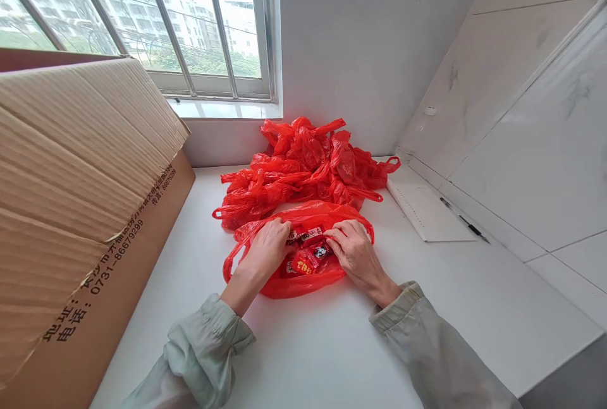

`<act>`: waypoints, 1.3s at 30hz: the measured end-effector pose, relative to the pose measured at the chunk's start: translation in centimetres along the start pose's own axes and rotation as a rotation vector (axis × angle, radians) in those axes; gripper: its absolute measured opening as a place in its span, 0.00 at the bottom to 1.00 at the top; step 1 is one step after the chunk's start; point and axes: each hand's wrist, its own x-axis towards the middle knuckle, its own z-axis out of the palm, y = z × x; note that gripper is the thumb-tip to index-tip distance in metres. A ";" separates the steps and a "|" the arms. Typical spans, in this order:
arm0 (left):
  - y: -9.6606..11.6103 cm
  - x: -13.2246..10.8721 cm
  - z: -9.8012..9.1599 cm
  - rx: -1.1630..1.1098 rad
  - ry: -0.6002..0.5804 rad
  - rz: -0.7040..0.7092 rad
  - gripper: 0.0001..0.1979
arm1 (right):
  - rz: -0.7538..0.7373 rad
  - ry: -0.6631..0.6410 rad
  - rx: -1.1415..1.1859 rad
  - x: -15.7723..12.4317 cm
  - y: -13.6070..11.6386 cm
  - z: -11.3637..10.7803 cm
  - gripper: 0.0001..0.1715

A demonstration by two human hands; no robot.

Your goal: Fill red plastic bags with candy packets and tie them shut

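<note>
An opened red plastic bag [303,286] lies on the white tabletop with its mouth spread wide. Inside it are several small red snack packets [308,260] with white and yellow lettering. My left hand [268,248] reaches in over the bag's left rim, fingers bent and closed on a packet at the left of the pile. From the right side, my right hand [355,254] has its curled fingertips pinched at the edge of another packet. Parts of both packets are hidden by my fingers.
Behind the bag, several tied red plastic bags [303,169] are heaped against the wall. A large cardboard box [95,207] with flaps up stands at the left. At the right lie a white notepad [422,207] and a black pen [462,219]. A barred window is behind.
</note>
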 end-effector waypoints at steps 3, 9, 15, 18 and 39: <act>-0.2 0.2 -0.6 -0.008 0.027 -0.018 0.05 | -0.007 0.009 -0.002 0.1 0.0 0.0 0.11; 1.0 0.0 -3.7 -0.319 0.004 0.056 0.13 | 0.044 0.125 0.109 0.2 -0.3 -0.7 0.16; 2.0 -0.1 -3.8 -0.484 -0.067 0.162 0.13 | 0.048 0.099 0.269 0.3 -0.8 -1.0 0.16; 2.2 0.0 -3.7 -0.523 -0.052 0.161 0.11 | 0.033 0.086 0.305 0.3 -0.9 -0.6 0.09; 0.6 0.1 -3.2 -1.000 -0.203 0.026 0.18 | -0.166 0.132 0.208 -0.2 -1.6 -1.0 0.08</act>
